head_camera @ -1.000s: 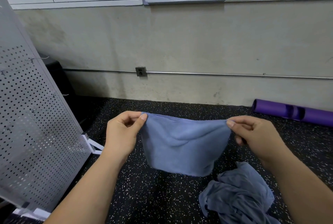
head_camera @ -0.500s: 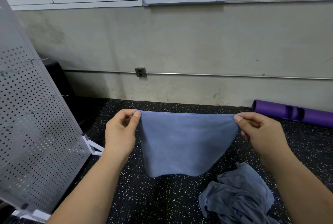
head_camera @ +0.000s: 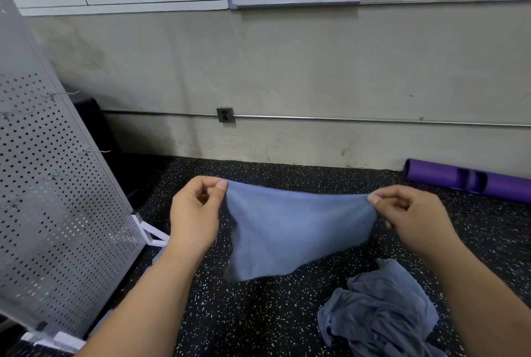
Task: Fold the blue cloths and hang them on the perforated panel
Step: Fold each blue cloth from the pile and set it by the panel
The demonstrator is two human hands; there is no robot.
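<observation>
A blue cloth (head_camera: 290, 230) hangs in the air in front of me, stretched by its top edge. My left hand (head_camera: 195, 213) pinches its left top corner between thumb and forefinger. My right hand (head_camera: 411, 213) pinches the right top corner the same way. The cloth's lower edge hangs free above the floor. A crumpled pile of blue cloths (head_camera: 379, 310) lies on the floor at the lower right. The grey perforated panel (head_camera: 51, 198) stands tilted at the left, with several wire hooks (head_camera: 92, 152) sticking out of it.
The floor (head_camera: 258, 313) is black speckled rubber. A purple roll (head_camera: 465, 180) lies by the wall at the right. A metal conduit with a socket (head_camera: 225, 114) runs along the wall. The panel's white foot (head_camera: 152, 231) juts out near my left hand.
My hands pulled the top edge taut half a second ago; now it sags slightly and tilts down to the right, and the bottom edge has swung leftward.
</observation>
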